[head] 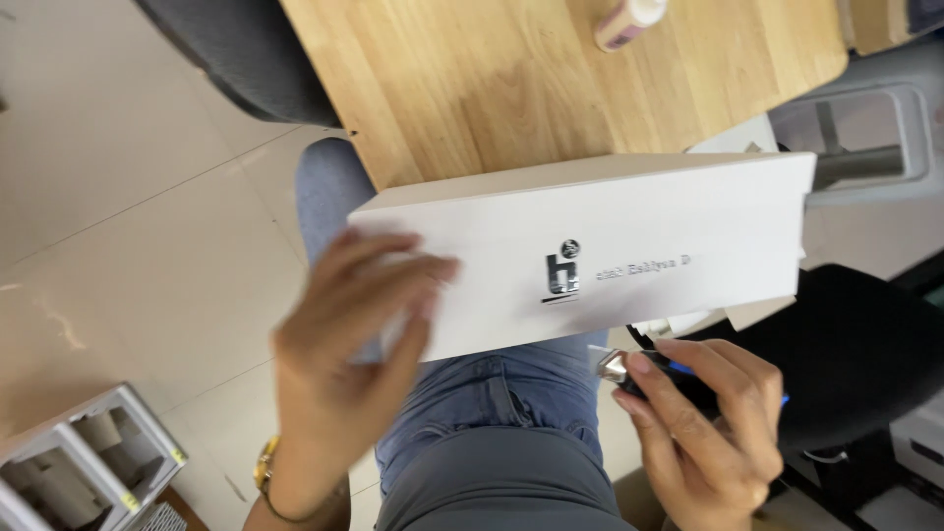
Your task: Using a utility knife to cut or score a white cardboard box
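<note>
Clamped around a small dark device with a silver tip and a blue stripe (644, 374), my right hand (703, 433) sits at about five o'clock in my view, fingers curled over the top of it and the silver end poking out toward nine o'clock. From there I move to my left hand (339, 379) at seven o'clock: its fingers are spread and pressed flat on the near left end of a long white box (629, 251), thumb side blurred, so I can't tell if it truly grips or only steadies. A gold bracelet (264, 470) rings that wrist. The white box lies across the middle of my view, tilted, its right end reaching three o'clock, over my lap in blue jeans (492, 393). Beyond it at twelve o'clock is a wooden table (511, 79). A black chair seat (865, 344) shows at four o'clock, and white cubby shelving (79, 462) at eight o'clock.
</note>
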